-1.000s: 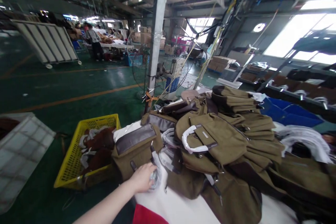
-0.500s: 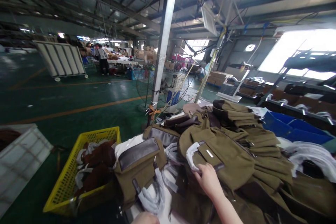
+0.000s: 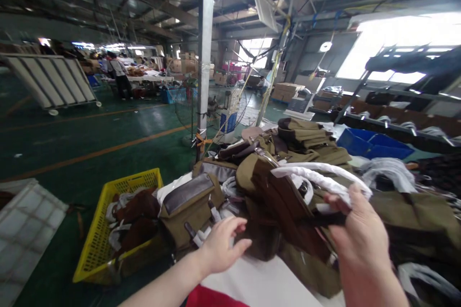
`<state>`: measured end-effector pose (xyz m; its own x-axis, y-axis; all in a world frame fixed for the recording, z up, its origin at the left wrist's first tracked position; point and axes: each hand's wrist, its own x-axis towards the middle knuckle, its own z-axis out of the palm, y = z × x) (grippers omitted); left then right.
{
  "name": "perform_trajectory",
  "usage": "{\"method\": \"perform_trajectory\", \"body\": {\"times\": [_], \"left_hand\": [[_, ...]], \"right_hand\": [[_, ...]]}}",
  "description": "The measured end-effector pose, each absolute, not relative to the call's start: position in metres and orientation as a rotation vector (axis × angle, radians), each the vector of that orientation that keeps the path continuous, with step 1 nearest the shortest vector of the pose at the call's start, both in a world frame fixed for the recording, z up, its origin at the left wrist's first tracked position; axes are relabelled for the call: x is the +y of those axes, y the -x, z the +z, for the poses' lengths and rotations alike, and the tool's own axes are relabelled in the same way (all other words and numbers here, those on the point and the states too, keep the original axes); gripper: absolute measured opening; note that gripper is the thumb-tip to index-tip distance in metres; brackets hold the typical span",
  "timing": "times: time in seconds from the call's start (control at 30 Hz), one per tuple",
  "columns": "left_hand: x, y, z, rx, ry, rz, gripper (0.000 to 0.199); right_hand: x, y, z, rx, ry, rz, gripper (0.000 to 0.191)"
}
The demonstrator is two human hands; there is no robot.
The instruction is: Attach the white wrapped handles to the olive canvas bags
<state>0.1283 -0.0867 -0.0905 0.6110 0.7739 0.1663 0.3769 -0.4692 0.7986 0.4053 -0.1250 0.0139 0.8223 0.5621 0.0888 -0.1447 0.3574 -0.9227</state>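
Observation:
My right hand (image 3: 363,230) is closed around the white-wrapped handle (image 3: 324,177) of a bag. That olive bag with dark brown leather (image 3: 279,192) is tilted up, lifted at its right side. My left hand (image 3: 226,244) is held over the table with fingers apart and nothing in it. Just beyond it an olive bag with a dark leather panel (image 3: 190,201) lies on the left, its wrapped handle partly hidden by the hand. More olive bags (image 3: 309,139) are heaped behind. White table surface (image 3: 259,283) shows below my hands.
A yellow plastic crate (image 3: 90,244) with brown wrapped bags stands on the floor at left, beside a white bin (image 3: 32,230). Behind the heap are a metal post (image 3: 206,57), a fan (image 3: 190,110) and a blue bin (image 3: 374,144). A person (image 3: 118,76) stands far off.
My right hand has moved right, pulling the bag by its handle so that it tips up from lying flat. My left hand has come up into view. The whole view has shifted rightward.

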Motion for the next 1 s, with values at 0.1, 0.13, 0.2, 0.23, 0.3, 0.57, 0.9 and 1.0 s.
{"method": "perform_trajectory", "body": {"times": [0.1,0.13,0.2,0.23,0.3,0.57,0.9,1.0], "left_hand": [[-0.105,-0.158,-0.058,0.751,-2.225,0.807,0.087],[-0.108,-0.166,-0.051,0.770,-2.239,0.844,0.081],[-0.106,-0.174,-0.043,0.833,-2.235,0.862,0.046],[-0.101,-0.175,-0.042,0.853,-2.230,0.846,0.032],[-0.085,-0.169,-0.044,0.871,-2.190,0.811,0.025],[-0.074,-0.142,-0.110,0.959,-1.433,0.822,0.059],[-0.136,-0.166,-0.169,0.966,-0.985,0.658,0.062],[-0.133,-0.163,-0.170,0.958,-0.976,0.643,0.061]], "right_hand": [[-0.129,-0.358,0.012,-0.269,1.011,0.700,0.032],[-0.132,-0.343,0.010,-0.279,0.987,0.793,0.033],[-0.139,-0.323,0.004,-0.314,0.959,0.928,0.037],[-0.143,-0.318,0.000,-0.339,0.959,0.966,0.037],[-0.152,-0.320,-0.014,-0.388,0.984,1.001,0.037],[-0.197,-0.366,-0.118,-0.636,1.562,1.033,0.062],[-0.228,-0.313,-0.068,-2.023,1.680,1.106,0.031],[-0.231,-0.295,-0.067,-1.998,1.598,1.272,0.027]]}}
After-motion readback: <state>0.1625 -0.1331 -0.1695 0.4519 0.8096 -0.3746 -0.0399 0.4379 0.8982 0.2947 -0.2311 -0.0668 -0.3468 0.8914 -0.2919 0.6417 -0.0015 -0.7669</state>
